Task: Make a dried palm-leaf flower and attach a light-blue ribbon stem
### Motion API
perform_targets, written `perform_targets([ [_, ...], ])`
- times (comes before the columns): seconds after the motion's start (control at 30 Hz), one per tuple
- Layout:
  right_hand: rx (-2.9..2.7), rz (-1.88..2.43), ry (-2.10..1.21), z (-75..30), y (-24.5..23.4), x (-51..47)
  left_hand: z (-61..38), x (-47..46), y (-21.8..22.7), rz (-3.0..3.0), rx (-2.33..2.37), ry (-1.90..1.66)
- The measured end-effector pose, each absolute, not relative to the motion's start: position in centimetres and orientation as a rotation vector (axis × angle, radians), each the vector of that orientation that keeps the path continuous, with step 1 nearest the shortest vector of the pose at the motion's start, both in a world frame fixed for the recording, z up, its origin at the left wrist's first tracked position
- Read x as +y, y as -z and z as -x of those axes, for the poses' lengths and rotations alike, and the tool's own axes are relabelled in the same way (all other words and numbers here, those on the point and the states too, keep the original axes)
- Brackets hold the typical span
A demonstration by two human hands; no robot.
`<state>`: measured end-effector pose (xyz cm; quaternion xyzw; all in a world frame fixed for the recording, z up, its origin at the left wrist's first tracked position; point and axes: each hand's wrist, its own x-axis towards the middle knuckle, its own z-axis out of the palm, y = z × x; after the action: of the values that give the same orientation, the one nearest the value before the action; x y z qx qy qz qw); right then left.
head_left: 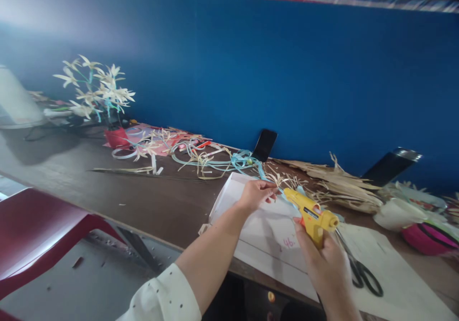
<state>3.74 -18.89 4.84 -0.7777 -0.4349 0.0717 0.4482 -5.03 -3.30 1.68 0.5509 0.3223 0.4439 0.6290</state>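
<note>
My right hand [324,259] grips a yellow glue gun [310,213], its fingers wrapped round the handle. The nozzle points left, close to the fingertips of my left hand [258,194]. That hand is closed in a pinch over a white open box [265,225] marked "46". Pale petals of a strip flower [278,179] spread out at its fingertips; the pinched part is hidden. To the right of my right hand lie black-handled scissors [366,275], partly behind my wrist, on a pale sheet [390,273].
Along the blue wall stand a flower plant in a red pot [117,138], a phone [264,144] and a dark bottle [389,167]. Coiled pale-blue tubing [201,162] and dried leaf strips [333,182] lie between. A white cup [398,213] and pink pouch [426,239] sit right; a red chair [43,230] left.
</note>
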Motion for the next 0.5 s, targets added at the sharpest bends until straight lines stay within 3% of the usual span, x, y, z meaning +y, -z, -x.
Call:
perform_targets([
  [0.5, -1.055, 1.898, -0.209, -4.6, -4.4, -19.1, 5.2, -3.6, -2.0, -1.288, 0.764, -1.027],
])
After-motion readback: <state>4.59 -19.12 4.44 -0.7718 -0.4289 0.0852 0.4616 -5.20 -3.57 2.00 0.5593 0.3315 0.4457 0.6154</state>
